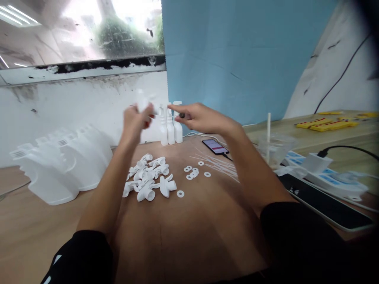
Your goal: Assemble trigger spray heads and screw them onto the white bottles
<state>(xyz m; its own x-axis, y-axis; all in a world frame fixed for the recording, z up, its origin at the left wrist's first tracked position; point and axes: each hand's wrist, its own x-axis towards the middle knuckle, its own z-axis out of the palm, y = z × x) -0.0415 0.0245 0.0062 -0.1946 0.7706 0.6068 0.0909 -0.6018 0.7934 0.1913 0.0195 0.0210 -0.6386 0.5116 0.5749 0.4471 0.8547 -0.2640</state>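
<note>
Blurred white piece (144, 99) pinched in left hand (136, 119), lying leftward of right hand (201, 117); long axis unreadable. Right hand curls round a dark-ended item (182, 115). Upright bottles (170, 133) beyond, between hands.

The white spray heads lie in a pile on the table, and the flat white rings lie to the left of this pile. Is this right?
No: the flat white rings lie to the right of the white spray heads, as the head view shows. These heads do lie in a pile on the table.
</note>
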